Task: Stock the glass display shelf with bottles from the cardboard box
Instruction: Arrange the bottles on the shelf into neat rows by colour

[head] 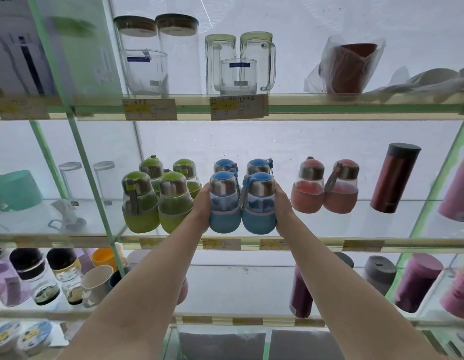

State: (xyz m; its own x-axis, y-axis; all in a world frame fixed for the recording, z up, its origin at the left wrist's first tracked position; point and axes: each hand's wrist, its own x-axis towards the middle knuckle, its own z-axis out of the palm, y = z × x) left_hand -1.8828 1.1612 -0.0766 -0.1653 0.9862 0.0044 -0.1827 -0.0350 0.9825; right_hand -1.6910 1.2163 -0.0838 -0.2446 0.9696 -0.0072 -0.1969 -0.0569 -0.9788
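Observation:
Two blue bottles stand side by side at the front of the middle glass shelf. My left hand grips the left blue bottle from its left side. My right hand grips the right blue bottle from its right side. Both bottles have blue caps, steel collars and blue sleeves. Two more blue bottles stand right behind them. Several green bottles are to the left, and two red ones to the right. The cardboard box is not in view.
A dark red flask stands right of the red bottles. Glass jars and mugs fill the top shelf. The lower shelf holds jars, cups and purple flasks. A green upright divider bounds the bay on the left.

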